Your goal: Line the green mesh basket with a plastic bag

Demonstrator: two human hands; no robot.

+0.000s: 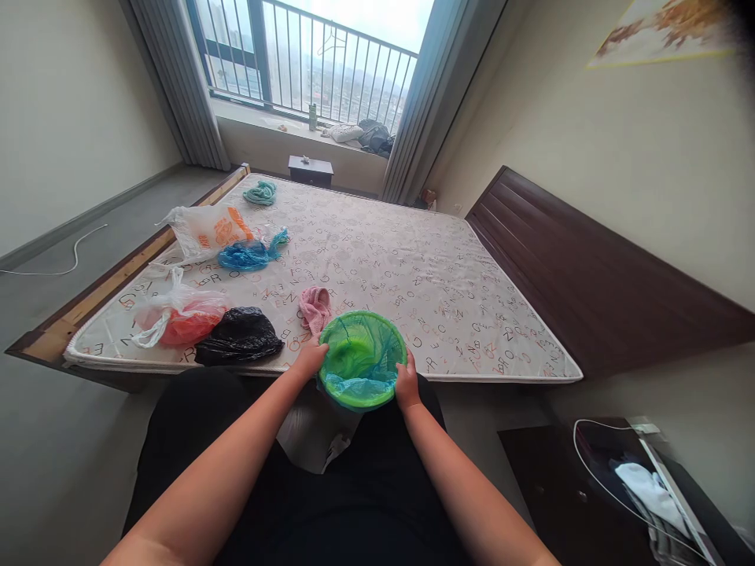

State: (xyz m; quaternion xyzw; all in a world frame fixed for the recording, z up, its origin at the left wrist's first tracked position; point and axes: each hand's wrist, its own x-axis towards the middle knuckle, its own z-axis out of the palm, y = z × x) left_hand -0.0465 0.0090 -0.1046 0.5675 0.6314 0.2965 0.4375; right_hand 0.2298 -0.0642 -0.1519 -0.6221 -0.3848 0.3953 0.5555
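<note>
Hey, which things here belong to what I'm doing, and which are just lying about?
Apparently in use:
green container, held in left hand and right hand
bluish plastic lining it

Apparently just lying on the mattress:
pink cloth
black bag
blue bag
bag with red contents
orange-printed white bag
teal bundle

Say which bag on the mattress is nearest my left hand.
The black bag; the reddish bag, blue bag and white bag lie farther from your left hand.
</note>
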